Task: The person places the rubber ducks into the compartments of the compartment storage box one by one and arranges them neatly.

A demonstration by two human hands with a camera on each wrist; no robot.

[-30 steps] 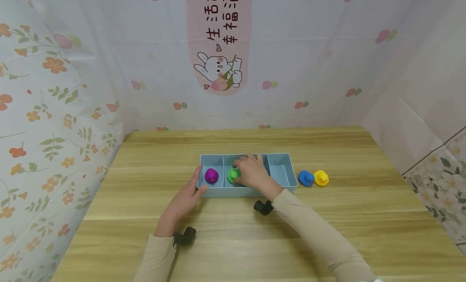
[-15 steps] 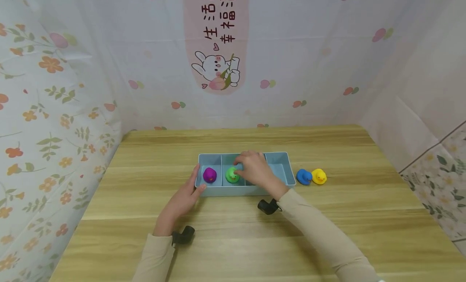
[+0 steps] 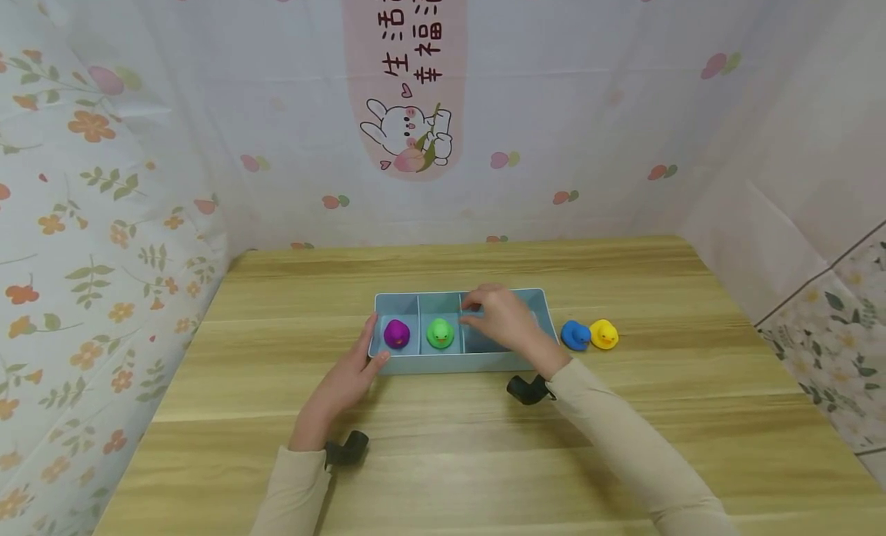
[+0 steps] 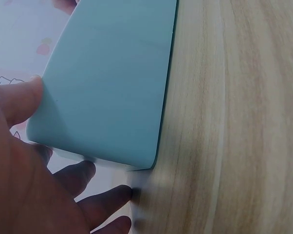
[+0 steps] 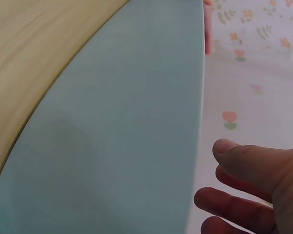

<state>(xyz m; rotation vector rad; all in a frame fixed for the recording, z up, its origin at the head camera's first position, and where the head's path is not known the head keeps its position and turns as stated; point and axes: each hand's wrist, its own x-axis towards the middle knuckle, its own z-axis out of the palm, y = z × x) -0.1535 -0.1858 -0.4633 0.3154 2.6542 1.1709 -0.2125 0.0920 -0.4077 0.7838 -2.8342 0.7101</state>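
Observation:
In the head view a light-blue divided box [image 3: 443,364] lies lengthwise on the table. A purple rubber duck [image 3: 397,334] sits in its leftmost compartment, and a green rubber duck [image 3: 440,333] in the one beside it. My left hand [image 3: 349,378] holds the box's left end, thumb at the front rim and fingers along the end wall; the left wrist view shows this hand [image 4: 44,170] at the corner. My right hand [image 3: 508,318] is over the compartments right of the green duck, hiding part of them. Its thumb and fingers [image 5: 239,209] are apart with nothing between them.
A blue rubber duck [image 3: 576,335] and a yellow rubber duck [image 3: 605,334] stand side by side on the wooden table [image 3: 443,459], just right of the box. A printed white cloth [image 3: 291,136] hangs behind the table.
My right hand has let go of the green duck and moved right, away from it. The duck stays in its compartment. My left hand keeps its place at the box's left end.

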